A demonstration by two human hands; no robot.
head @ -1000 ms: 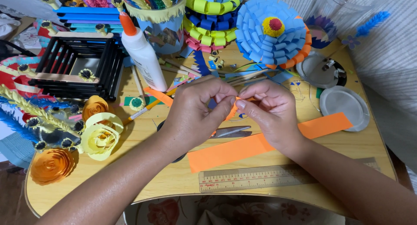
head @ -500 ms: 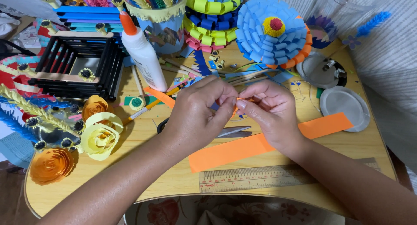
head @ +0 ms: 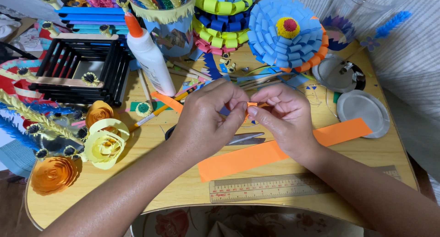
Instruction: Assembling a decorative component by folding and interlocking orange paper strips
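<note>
My left hand point(head: 206, 120) and my right hand point(head: 284, 118) meet above the middle of a wooden table point(head: 137, 200). Together their fingertips pinch a small piece of orange paper point(head: 252, 104), mostly hidden by the fingers. Under the hands lies a long orange paper strip point(head: 256, 157), running diagonally to the right. Grey scissors point(head: 245, 138) lie partly hidden beneath my hands.
A wooden ruler point(head: 275, 189) lies near the front edge. A white glue bottle point(head: 149, 56) stands at the back left beside a black frame point(head: 78, 72). Yellow and orange paper roses point(head: 103, 143) sit left. A blue paper flower point(head: 286, 33) and two round metal lids point(head: 362, 111) are at the right.
My hands stay in nearly the same place. The fingers have shifted slightly on the small orange piece.
</note>
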